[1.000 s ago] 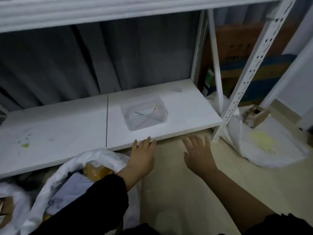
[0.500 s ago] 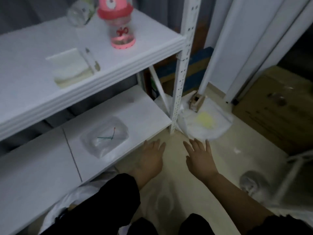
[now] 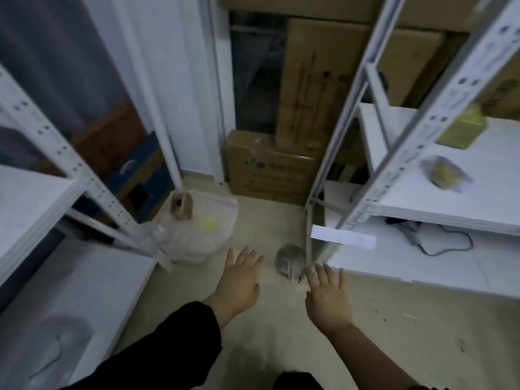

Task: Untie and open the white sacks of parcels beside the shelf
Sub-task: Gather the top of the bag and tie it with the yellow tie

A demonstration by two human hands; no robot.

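Observation:
A white sack lies on the beige floor beside the corner post of the left shelf. A small brown cardboard parcel sticks out of its top, and a yellow patch shows through its side. My left hand hovers over the floor with straight, spread fingers, just right of and below the sack, touching nothing. My right hand is also spread and empty, near the corner of the right shelf.
A small grey round thing sits on the floor between my hands. Brown cartons are stacked at the back of the aisle. The right shelf holds a white paper slip, a cable and packets. A clear tub rests on the left lower shelf.
The view has swung right and up from the left shelf toward the aisle. The sack by the post now lies ahead-left of my hands. Both hands stay spread and empty.

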